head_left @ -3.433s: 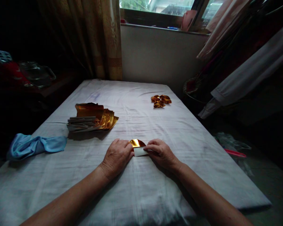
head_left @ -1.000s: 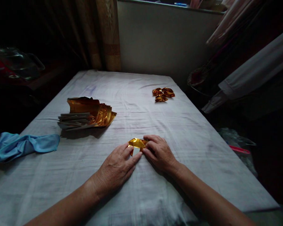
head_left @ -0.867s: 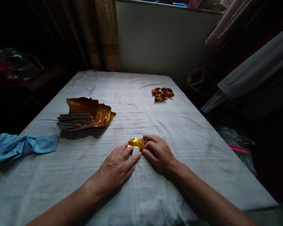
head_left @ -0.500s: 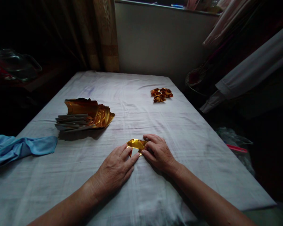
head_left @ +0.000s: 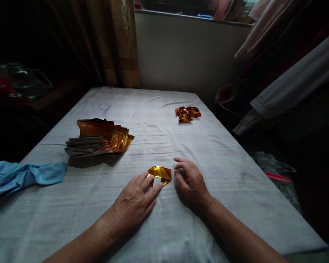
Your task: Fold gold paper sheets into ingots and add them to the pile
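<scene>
A folded piece of gold foil paper (head_left: 164,173) lies flat on the white-clothed table, with a pale gap showing in its middle. My left hand (head_left: 137,193) holds it down at its left side, fingertips on the left corner and thumb on the lower edge. Just right of the paper, my right hand (head_left: 190,179) is apart from it, fingers loosely curled and spread with nothing in them. Further off to the left rests a stack of gold foil sheets (head_left: 98,140). Several folded gold foil pieces (head_left: 186,114) sit together at the far right of the table.
A blue cloth (head_left: 27,177) lies at the table's left edge. The white tablecloth (head_left: 153,138) has creases. A patterned curtain (head_left: 126,47) hangs behind at left, hanging clothes (head_left: 293,78) are at right, and a glass jug (head_left: 24,80) stands in the dark at left.
My right hand has let go of the paper's right end and moved slightly right. My left hand keeps its place on the paper. The view has tilted up a little.
</scene>
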Available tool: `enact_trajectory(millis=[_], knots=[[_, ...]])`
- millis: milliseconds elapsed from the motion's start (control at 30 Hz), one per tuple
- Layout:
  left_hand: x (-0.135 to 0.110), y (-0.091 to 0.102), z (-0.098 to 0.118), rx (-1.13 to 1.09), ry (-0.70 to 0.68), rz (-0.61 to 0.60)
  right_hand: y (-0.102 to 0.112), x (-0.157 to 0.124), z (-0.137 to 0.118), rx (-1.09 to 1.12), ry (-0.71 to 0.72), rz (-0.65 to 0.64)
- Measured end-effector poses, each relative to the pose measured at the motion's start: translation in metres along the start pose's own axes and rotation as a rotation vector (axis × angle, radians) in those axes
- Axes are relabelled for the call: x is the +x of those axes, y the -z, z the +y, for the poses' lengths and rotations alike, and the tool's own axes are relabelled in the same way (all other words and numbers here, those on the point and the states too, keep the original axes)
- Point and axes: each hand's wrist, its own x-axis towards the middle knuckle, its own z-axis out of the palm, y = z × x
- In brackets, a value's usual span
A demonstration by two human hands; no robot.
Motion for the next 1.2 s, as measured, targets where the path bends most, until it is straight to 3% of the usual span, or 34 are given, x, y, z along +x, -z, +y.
enact_trajectory(millis=[133, 300, 933, 1200], knots=[[0.0012, 0.0025, 0.0002, -0.030, 0.005, -0.008, -0.0007, 0.0004, 0.0015, -0.015, -0.064, -0.019], [-0.0006, 0.0006, -0.0004, -0.048, 0.008, 0.021, -0.0024, -0.0006, 0.0015, 0.009, 0.028, -0.126], [-0.0020, -0.0043, -0.0025, -0.053, 0.000, 0.026, -0.0025, -0.0011, -0.0006, -0.068, 0.156, -0.209], [-0.0023, -0.0009, -0.0017, -0.057, 0.000, -0.001, 0.0035, -0.0031, -0.0036, 0.042, 0.113, -0.207]])
